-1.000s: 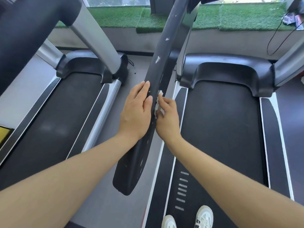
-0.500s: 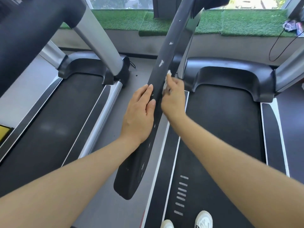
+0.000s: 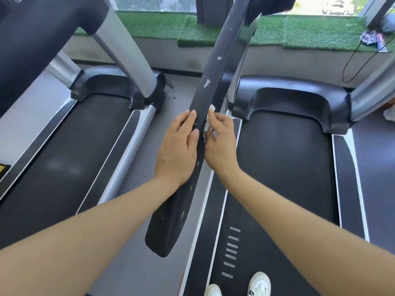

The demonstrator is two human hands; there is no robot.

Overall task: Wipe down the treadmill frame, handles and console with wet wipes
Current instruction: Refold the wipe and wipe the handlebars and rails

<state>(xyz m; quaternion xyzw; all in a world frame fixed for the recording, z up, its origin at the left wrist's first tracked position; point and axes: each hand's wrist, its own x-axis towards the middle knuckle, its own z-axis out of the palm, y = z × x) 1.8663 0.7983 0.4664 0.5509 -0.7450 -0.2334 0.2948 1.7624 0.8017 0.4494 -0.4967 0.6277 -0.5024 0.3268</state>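
Observation:
A long black treadmill handle (image 3: pixel 206 99) runs from the console at the top down to its rounded end near the bottom centre; its surface is scuffed with white chips. My left hand (image 3: pixel 178 148) rests flat on the handle's left side with straight fingers. My right hand (image 3: pixel 221 144) pinches a crumpled white wet wipe (image 3: pixel 208 124) and presses it against the handle's right edge. The console is mostly out of frame at the top.
I stand on the right treadmill's black belt (image 3: pixel 284 163); my white shoes (image 3: pixel 259 284) show at the bottom. A second treadmill (image 3: pixel 64 150) with a silver upright (image 3: pixel 126 52) stands to the left. Green artificial turf (image 3: pixel 310 33) lines the window ledge, with a black cable hanging at the right.
My right hand slid the wipe up the handle's right edge, then came back down to about level with my left hand. The left hand kept its place on the handle.

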